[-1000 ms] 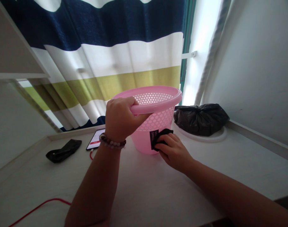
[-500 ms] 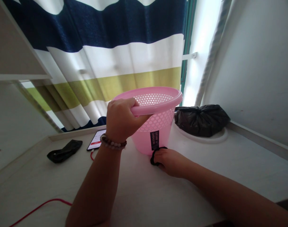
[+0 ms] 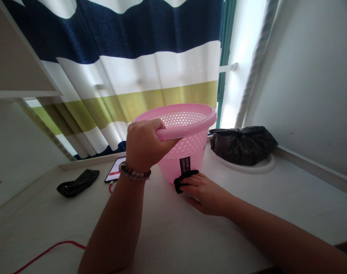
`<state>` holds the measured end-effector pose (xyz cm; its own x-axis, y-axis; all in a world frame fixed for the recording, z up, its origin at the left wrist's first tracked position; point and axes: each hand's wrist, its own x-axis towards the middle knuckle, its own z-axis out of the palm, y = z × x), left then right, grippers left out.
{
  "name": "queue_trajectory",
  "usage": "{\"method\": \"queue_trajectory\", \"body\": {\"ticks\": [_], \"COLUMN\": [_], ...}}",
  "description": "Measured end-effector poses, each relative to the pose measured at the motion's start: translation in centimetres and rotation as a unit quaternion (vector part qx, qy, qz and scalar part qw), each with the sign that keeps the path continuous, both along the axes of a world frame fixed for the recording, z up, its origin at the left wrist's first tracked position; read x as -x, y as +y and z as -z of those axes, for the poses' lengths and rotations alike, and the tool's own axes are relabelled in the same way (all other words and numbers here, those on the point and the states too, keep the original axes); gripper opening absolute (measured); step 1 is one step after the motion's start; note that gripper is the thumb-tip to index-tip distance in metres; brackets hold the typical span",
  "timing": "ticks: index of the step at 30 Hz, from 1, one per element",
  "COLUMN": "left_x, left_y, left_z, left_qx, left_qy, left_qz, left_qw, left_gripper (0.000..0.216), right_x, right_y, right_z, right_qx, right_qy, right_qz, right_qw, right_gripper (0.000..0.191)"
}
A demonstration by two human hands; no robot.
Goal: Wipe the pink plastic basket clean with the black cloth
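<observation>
A pink perforated plastic basket (image 3: 187, 146) stands on the white table (image 3: 173, 236), a black label on its front. My left hand (image 3: 143, 144), with a bead bracelet at the wrist, is closed around the basket's near rim. My right hand (image 3: 203, 190) presses a small black cloth (image 3: 182, 179) against the lower front of the basket, just under the label, fingers curled over the cloth.
A tied black plastic bag (image 3: 242, 144) sits on a white round plate at the right. A phone (image 3: 115, 173) with a red cable (image 3: 45, 251) and a black folded item (image 3: 78, 182) lie at the left. A striped curtain hangs behind; a wall ledge runs along the right.
My right hand with the black cloth went from beside the label down to the basket's base, then shifted left and slightly up. The left hand kept its grip on the rim.
</observation>
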<state>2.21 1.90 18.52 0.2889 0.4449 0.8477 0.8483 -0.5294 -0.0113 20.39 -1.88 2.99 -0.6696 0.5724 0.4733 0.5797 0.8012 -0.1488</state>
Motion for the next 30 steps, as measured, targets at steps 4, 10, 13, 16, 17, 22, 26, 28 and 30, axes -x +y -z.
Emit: {"method": "queue_trajectory", "body": {"ticks": [4,10,13,16,17,22,26,28,30], "left_x": [0.0,-0.1,-0.1,-0.1,-0.1,-0.1,-0.1,-0.1,-0.1], "left_y": [0.0,0.0,0.0,0.0,0.0,-0.1,-0.1,-0.1,-0.1], "left_z": [0.0,0.0,-0.1,-0.1,-0.1,0.0,0.1,0.1,0.1], "left_qx": [0.005,0.007,0.004,0.003,0.003,-0.004,-0.009,-0.008,-0.008], "left_qy": [-0.005,-0.009,-0.006,-0.003,-0.004,-0.002,-0.003,-0.004,-0.006], "left_qz": [0.006,0.003,0.002,0.004,0.006,0.012,0.009,0.008,0.010], "left_qw": [1.000,1.000,1.000,1.000,1.000,1.000,1.000,1.000,1.000], "left_gripper": [0.042,0.046,0.048,0.047,0.047,0.049,0.049,0.049,0.050], "right_x": [-0.4,-1.3,-2.0,-2.6,-2.8,-3.5,-3.8,-3.9,-4.0], "right_y": [-0.4,-0.1,0.6,1.4,1.6,2.4,3.0,3.4,3.9], "right_z": [-1.2,-1.9,-1.7,-1.4,-1.3,-1.0,-0.5,-0.1,0.3], "right_qx": [-0.074,-0.155,-0.164,-0.148,-0.139,-0.095,-0.055,-0.036,-0.022], "right_qy": [0.041,0.116,0.147,0.171,0.179,0.215,0.259,0.279,0.294], "right_qz": [-0.005,0.027,0.064,0.101,0.112,0.147,0.183,0.208,0.226], "right_qw": [0.996,0.981,0.973,0.969,0.967,0.961,0.947,0.937,0.928], "right_gripper": [0.034,0.029,0.024,0.019,0.017,0.018,0.018,0.020,0.020]}}
